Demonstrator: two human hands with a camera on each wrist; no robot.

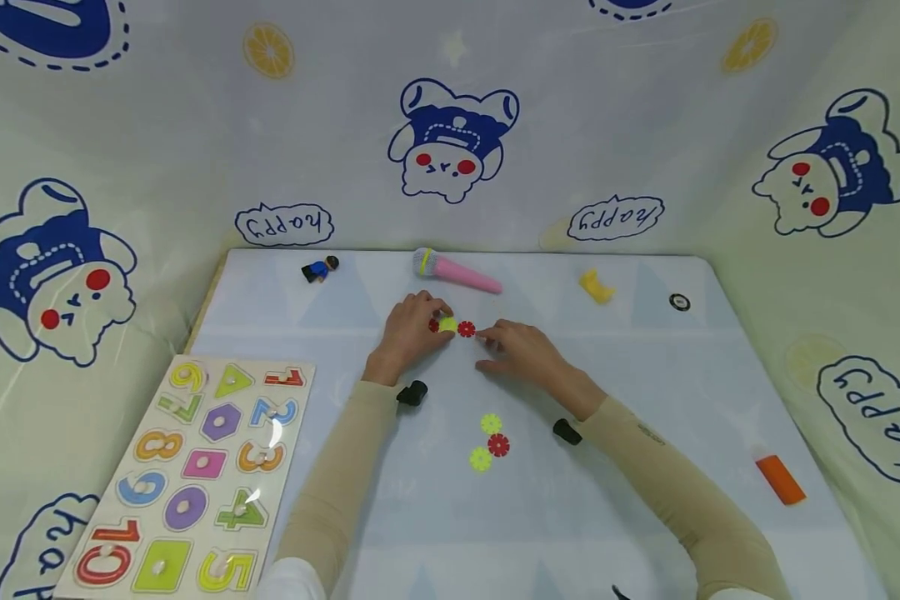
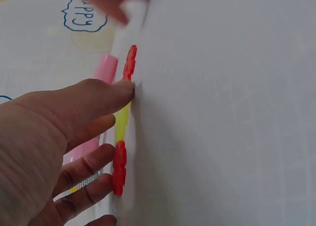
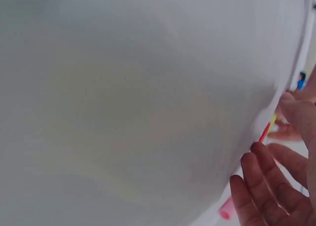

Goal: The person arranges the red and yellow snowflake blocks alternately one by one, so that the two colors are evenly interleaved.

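Two hands: we see our left hand and right hand meeting mid-frame on the table.
Puzzle board: lower left, untouched.
Microphone: pink, lying just above our hands.
Gear row: red, yellow-green, red, flat on the table between our hands.
Left hand: fingers curled round the row's left end.
Right hand: fingertips touching the right red piece, otherwise relaxed.
Spare gears: three, lower centre.
Risk: we judge the joined row may pop apart if we press unevenly.

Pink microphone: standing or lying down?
Lying down. The pink microphone rests on its side on the table, grey head to the left, beyond both hands; neither touches it.
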